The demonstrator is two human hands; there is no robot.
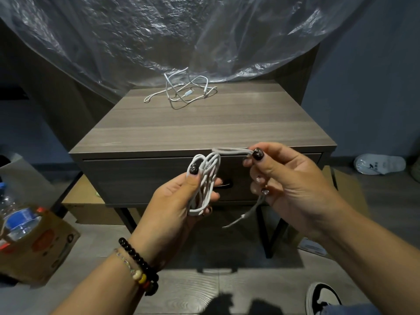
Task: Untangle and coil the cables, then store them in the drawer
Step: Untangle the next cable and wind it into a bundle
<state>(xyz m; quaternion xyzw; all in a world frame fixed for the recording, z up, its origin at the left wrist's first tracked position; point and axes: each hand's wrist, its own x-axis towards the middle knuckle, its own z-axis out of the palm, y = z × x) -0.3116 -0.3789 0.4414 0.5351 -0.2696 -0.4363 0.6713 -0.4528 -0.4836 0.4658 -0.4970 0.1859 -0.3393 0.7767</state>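
My left hand [179, 198] grips a coiled bundle of white cable [205, 178] in front of the nightstand's drawer [141, 178], which is shut. My right hand [286, 178] pinches the free stretch of the same cable [231, 151] between thumb and forefinger; its loose end [243, 215] hangs below the hand. A second tangle of white cables [185, 90] lies at the back of the wooden nightstand top [204, 128].
Clear plastic sheeting [159, 37] hangs behind the nightstand. A cardboard box with a water bottle [20, 219] stands at the left. Flat cardboard lies under the stand. A white slipper [379, 163] is on the floor at right, my shoe [322, 298] at bottom.
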